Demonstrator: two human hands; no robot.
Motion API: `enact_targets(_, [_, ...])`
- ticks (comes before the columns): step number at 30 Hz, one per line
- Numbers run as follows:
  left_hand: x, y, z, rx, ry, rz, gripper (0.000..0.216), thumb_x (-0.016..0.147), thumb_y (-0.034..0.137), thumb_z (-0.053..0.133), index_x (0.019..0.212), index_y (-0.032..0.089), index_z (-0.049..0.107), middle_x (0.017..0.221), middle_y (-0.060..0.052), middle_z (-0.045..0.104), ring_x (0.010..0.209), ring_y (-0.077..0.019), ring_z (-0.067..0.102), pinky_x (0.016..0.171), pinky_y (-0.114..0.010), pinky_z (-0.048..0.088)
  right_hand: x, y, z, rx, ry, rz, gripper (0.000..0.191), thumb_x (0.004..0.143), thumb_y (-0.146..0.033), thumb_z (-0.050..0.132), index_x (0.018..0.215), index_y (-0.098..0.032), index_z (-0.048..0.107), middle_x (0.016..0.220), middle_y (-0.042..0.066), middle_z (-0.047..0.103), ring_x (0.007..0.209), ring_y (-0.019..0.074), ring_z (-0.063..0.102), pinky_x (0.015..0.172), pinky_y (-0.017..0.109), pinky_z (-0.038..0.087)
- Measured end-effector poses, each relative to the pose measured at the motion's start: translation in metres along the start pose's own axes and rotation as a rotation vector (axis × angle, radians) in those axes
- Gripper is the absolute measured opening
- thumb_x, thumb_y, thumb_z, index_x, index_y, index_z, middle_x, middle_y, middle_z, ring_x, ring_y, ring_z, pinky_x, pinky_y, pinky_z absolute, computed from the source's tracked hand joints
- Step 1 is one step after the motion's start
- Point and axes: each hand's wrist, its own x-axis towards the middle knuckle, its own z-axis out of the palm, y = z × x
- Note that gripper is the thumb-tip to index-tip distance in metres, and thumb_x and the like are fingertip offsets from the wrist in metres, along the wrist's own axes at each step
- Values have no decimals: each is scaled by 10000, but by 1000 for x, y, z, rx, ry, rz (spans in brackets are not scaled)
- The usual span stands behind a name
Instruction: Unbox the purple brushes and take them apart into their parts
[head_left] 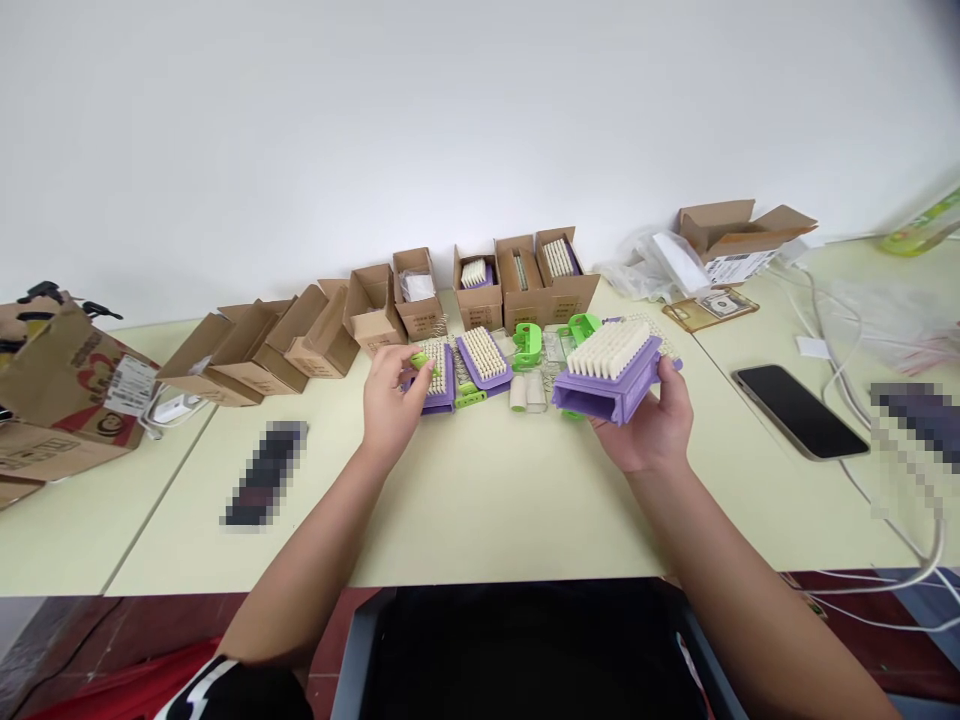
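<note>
My right hand (651, 425) grips a purple block (611, 385) topped with rows of cream bristles; its hollow end faces me and it is tilted. Between thumb and fingers of my left hand (391, 400) is a small green plastic piece (420, 359). Just beyond that hand lies a bristled purple block (442, 375), partly hidden by the fingers. Beside it rests another bristled block (486, 358). Green plastic frames (528, 345), clear pieces (535, 390), a pale cylinder (517, 393) and a flat green part (471, 399) lie between my hands.
Open cardboard boxes (373, 310) line the wall, some holding bristled blocks. A larger carton (75, 390) stands far left. At right are a phone (801, 410), white cables (851, 390), plastic wrap (637, 265) and another open box (739, 232). The table's near edge (502, 580) runs below my forearms.
</note>
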Motion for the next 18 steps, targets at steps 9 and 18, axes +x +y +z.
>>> enact_targets(9, [8,-19,33,-82,-111,-85,208,989,440,766,990,232,753,992,-52,739,960,-239,701,937,-371,575,0,1,1,-40,9,-3,407,996,-611,695,1298,-341,746,1410,14,791,1440,311,695,1064,538,699])
enact_targets(18, [1,-33,22,0,-312,40,203,1026,407,706,1112,261,817,1136,-95,810,1103,-298,727,1052,-460,541,1,3,-1,-64,27,10,416,996,-638,678,1265,-334,768,1350,27,808,1445,313,687,1079,557,691])
